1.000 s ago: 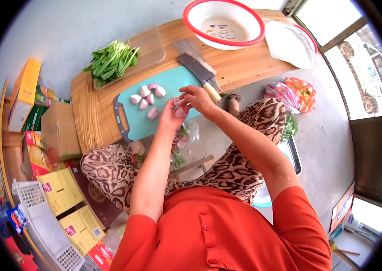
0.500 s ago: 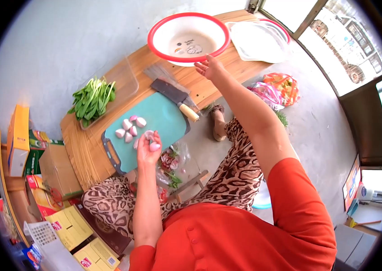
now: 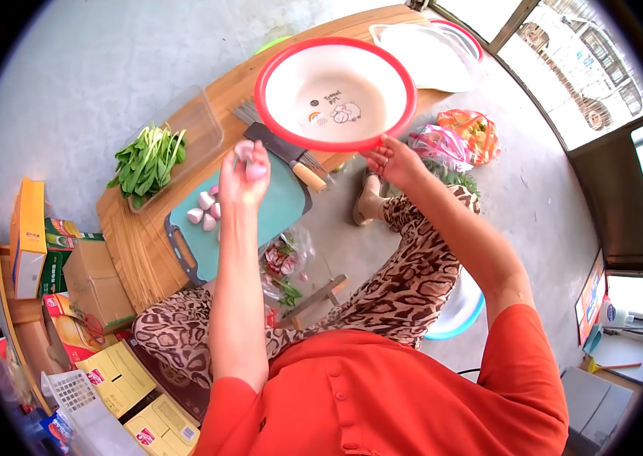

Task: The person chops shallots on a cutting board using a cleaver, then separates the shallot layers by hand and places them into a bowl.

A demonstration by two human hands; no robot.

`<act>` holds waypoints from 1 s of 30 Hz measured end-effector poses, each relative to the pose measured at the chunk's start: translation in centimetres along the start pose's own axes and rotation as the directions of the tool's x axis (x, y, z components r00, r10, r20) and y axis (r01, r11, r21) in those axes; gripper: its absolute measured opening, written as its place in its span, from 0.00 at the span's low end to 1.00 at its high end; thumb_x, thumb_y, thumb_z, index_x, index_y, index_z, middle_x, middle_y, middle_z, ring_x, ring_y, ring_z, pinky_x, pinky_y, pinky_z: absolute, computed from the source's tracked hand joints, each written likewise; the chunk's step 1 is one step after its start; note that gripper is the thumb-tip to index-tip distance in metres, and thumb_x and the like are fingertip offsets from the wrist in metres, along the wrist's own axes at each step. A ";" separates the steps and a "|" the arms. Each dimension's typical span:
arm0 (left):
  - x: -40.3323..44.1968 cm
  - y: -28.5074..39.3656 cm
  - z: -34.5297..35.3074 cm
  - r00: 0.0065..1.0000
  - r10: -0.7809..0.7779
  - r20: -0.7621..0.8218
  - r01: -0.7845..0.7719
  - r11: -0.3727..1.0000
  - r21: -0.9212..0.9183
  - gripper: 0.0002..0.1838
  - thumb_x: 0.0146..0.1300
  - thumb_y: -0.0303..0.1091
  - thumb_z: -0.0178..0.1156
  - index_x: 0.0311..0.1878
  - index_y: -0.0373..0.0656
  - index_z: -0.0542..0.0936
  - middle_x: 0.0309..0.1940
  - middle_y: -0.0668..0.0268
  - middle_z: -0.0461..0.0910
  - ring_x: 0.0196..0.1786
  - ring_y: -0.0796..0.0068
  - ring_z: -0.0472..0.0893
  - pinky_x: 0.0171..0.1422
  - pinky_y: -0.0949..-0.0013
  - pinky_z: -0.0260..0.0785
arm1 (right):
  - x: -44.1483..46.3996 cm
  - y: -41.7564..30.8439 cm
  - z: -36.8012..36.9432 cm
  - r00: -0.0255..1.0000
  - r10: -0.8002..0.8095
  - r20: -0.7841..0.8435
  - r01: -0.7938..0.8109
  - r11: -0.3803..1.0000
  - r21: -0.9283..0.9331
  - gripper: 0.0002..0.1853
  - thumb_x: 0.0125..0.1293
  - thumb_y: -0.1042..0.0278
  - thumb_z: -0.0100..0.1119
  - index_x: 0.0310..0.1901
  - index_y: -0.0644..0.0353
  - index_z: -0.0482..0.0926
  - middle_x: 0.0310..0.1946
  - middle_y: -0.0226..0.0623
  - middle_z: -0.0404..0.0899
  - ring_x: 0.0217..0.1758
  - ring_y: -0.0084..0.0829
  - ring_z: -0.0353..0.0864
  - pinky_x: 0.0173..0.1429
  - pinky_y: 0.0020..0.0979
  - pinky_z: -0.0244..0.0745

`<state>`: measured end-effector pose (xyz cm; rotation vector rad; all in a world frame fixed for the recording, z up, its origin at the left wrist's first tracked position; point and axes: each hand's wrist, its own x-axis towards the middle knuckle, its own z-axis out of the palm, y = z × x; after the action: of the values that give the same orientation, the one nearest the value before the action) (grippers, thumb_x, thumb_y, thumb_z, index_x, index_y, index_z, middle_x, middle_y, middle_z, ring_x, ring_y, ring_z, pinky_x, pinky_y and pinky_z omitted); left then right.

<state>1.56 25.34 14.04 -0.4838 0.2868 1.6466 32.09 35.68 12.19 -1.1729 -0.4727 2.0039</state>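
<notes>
In my left hand (image 3: 244,182) are peeled pinkish shallots (image 3: 254,171), held above the far part of the teal cutting board (image 3: 280,199). My right hand (image 3: 391,159) grips the near rim of a white basin (image 3: 321,91) with a red edge, thumb on top. The basin looks empty inside, with a printed sheep on its bottom. Several more shallots (image 3: 206,201) lie on the board, partly hidden by my left forearm. A cleaver (image 3: 276,143) with a wooden handle lies at the board's far edge, its blade partly behind my left fingers.
Leafy greens (image 3: 148,163) lie in a clear tray at the table's left. White lids (image 3: 432,57) rest at the far right of the table. Plastic bags (image 3: 467,140) and a blue-rimmed basin (image 3: 462,308) are on the floor. Boxes (image 3: 97,285) stand at the left.
My right hand has left the shallots, reached out and taken hold of the basin's rim. The basin is now nearer. My left hand has moved forward with its shallots.
</notes>
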 end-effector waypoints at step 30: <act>-8.6 12.9 -12.2 0.633 0.685 0.360 -0.054 -0.425 0.904 0.14 0.63 0.36 0.61 0.49 0.42 0.82 0.40 0.65 0.84 0.36 0.77 0.83 0.38 0.75 0.72 | -4.6 7.7 10.9 0.826 0.361 0.433 -0.245 0.922 -0.301 0.12 0.72 0.64 0.51 0.50 0.62 0.73 0.42 0.39 0.80 0.46 0.33 0.82 0.46 0.32 0.77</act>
<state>-8.72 10.45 6.19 0.7880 2.3238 1.2957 20.92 27.80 15.55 -0.9111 -0.8324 2.5975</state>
